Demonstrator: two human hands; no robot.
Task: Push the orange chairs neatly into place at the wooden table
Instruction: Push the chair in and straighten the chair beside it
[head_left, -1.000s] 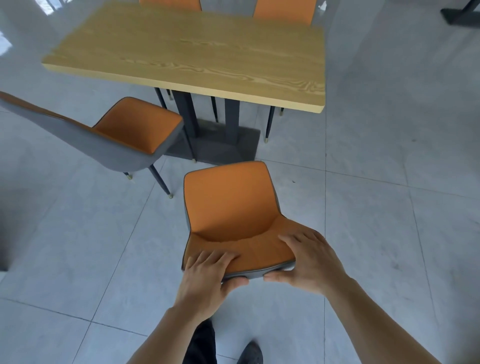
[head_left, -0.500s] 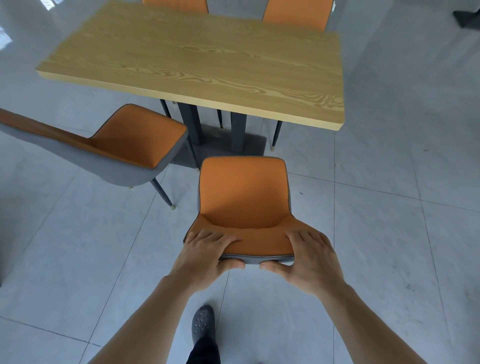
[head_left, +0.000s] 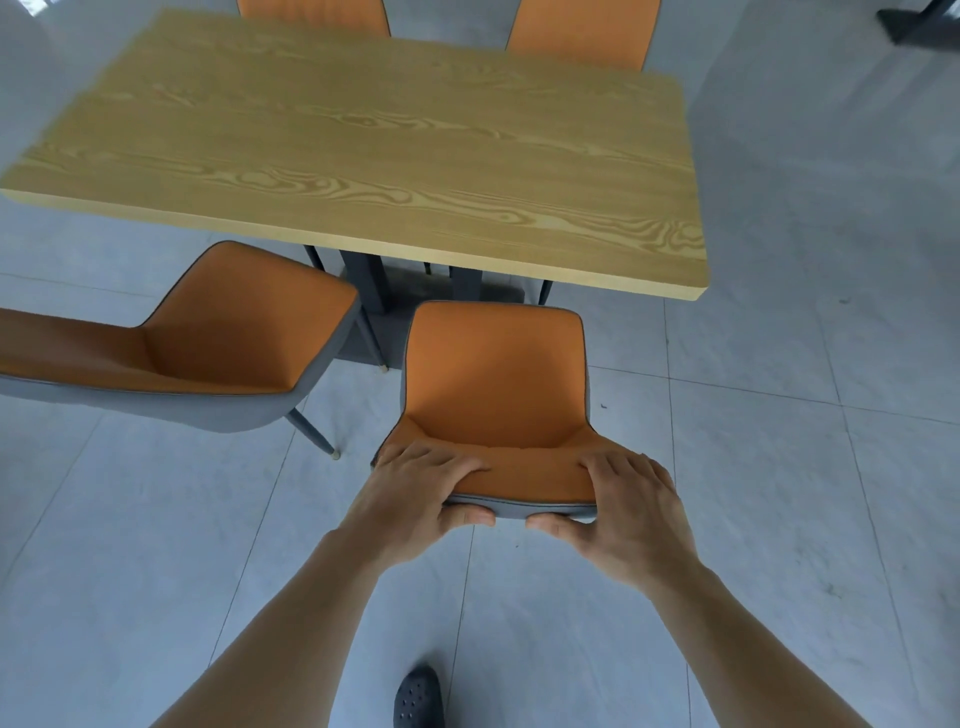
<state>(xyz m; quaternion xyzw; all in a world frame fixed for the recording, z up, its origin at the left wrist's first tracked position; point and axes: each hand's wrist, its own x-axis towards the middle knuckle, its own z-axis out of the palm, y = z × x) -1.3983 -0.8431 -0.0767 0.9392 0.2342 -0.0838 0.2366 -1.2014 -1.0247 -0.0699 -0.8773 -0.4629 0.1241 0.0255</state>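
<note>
An orange chair (head_left: 493, 379) with a grey shell stands in front of me, its seat front just short of the near edge of the wooden table (head_left: 363, 145). My left hand (head_left: 415, 493) and my right hand (head_left: 628, 514) both grip the top of its backrest, fingers over the orange side, thumbs on the grey back. A second orange chair (head_left: 228, 332) stands at the left, turned at an angle and pulled out from the table. Two more orange chairs (head_left: 582, 31) sit tucked in at the table's far side.
The floor is grey tile. The table's dark pedestal base (head_left: 374, 280) stands under the top, right ahead of the held chair. My dark shoe (head_left: 418, 699) is at the bottom. A dark furniture base (head_left: 919, 21) shows at the top right corner.
The chair in my hands has moved forward toward the table and straightened to face it squarely. I have stepped closer, and the table fills more of the view.
</note>
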